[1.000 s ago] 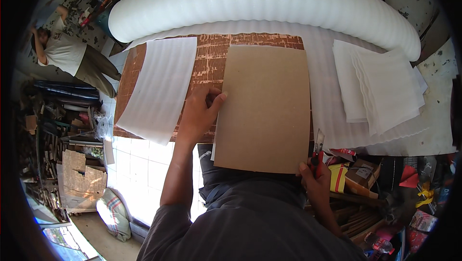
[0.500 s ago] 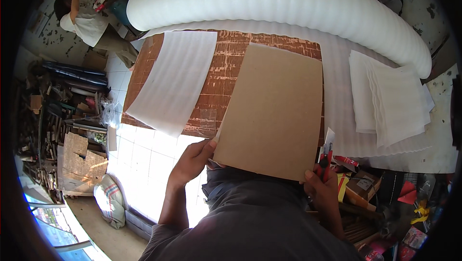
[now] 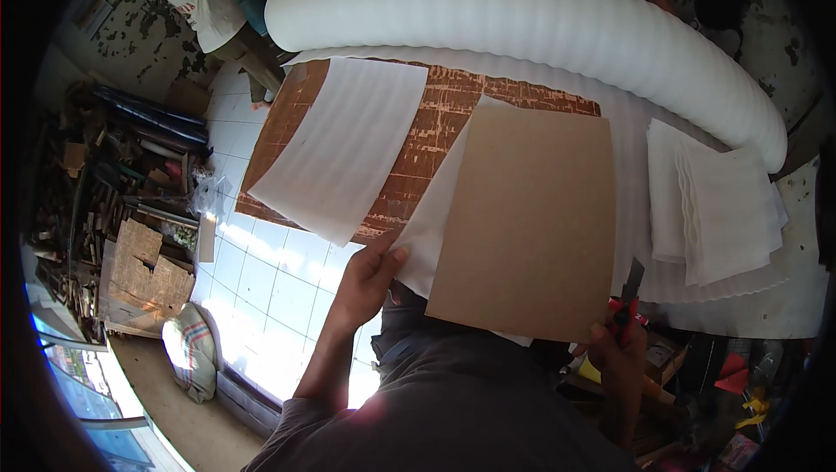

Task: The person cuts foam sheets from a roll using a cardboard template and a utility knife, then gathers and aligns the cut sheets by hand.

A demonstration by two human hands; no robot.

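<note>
A brown cardboard sheet (image 3: 527,219) is held up in front of me, its lower right corner pinched by my right hand (image 3: 620,360). The same hand grips a utility knife (image 3: 623,313) with a red handle, its blade pointing up beside the sheet. My left hand (image 3: 364,285) is closed on the lower left corner of a white foam sheet (image 3: 424,250). That foam lies partly behind the cardboard, which hides most of it. Farther left, another white foam piece (image 3: 348,145) lies on the worn brown tabletop (image 3: 431,143).
A large white foam roll (image 3: 505,10) spans the table's far side. Folded foam sheets (image 3: 723,202) lie at the right. Left of the tiled floor (image 3: 287,289) stand scrap piles and a white sack (image 3: 189,354). A person (image 3: 209,15) stands at the far left.
The cardboard has shifted right and turned off the foam sheet, which now shows along its left side. My left hand keeps the foam corner; the knife has moved right with my right hand.
</note>
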